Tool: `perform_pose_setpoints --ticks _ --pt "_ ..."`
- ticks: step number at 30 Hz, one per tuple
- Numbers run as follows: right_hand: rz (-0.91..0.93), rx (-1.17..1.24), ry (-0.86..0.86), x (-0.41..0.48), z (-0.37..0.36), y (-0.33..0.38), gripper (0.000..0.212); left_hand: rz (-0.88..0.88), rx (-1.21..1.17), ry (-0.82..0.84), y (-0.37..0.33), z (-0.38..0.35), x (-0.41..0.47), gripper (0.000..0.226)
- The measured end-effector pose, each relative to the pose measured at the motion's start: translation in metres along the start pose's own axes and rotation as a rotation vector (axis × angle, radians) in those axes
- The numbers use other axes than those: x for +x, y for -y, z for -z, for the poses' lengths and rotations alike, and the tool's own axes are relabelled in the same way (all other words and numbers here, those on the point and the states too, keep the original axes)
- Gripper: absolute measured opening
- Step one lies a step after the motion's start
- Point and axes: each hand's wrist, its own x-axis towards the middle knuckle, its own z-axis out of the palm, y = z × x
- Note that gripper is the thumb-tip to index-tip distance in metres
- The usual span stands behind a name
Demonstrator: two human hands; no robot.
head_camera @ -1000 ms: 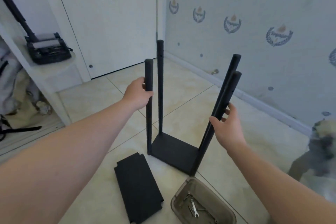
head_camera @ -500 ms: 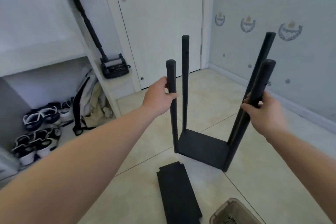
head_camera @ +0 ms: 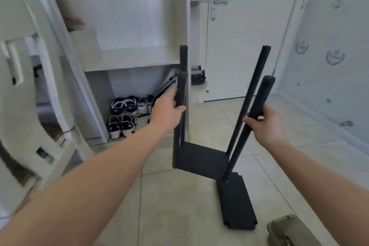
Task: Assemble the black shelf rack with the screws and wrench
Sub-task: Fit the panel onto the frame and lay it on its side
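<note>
Posts of the black shelf rack (head_camera: 201, 161) fill both of a person's hands over the tiled floor (head_camera: 169, 195). The left hand (head_camera: 167, 112) is wrapped around the near-left post (head_camera: 180, 94) just below its top, and the right hand (head_camera: 265, 124) is curled around the near-right post (head_camera: 257, 106) at about the same height, so the rack sits between and below the outstretched arms. Half a second earlier the same grips were in place, but the rack was then behind the loose black panel (head_camera: 235, 203); now the near-right post's foot meets that panel's far end, with the panel stretching toward the camera on the right. The grey container (head_camera: 287, 229) shows only at the lower right edge. The rack is matte black, with four round posts rising from a flat rectangular base, the right pair leaning outward. Whether the base touches the floor cannot be told. Shoes (head_camera: 123, 114) and a white door (head_camera: 239, 46) are behind.
</note>
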Motion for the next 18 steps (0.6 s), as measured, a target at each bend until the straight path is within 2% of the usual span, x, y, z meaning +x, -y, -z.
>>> perform_pose_setpoints --ticks 8,12,18 --pt "0.011 -0.01 0.149 -0.077 -0.099 0.022 0.024 0.22 0.036 -0.045 0.099 0.061 -0.09 0.025" --pt "-0.005 0.006 0.169 -0.087 -0.135 0.008 0.031 0.275 0.047 -0.076 0.136 0.065 -0.111 0.024" --pt "-0.021 0.044 0.148 -0.092 -0.179 -0.018 0.03 0.312 0.072 -0.116 0.17 0.061 -0.118 0.026"
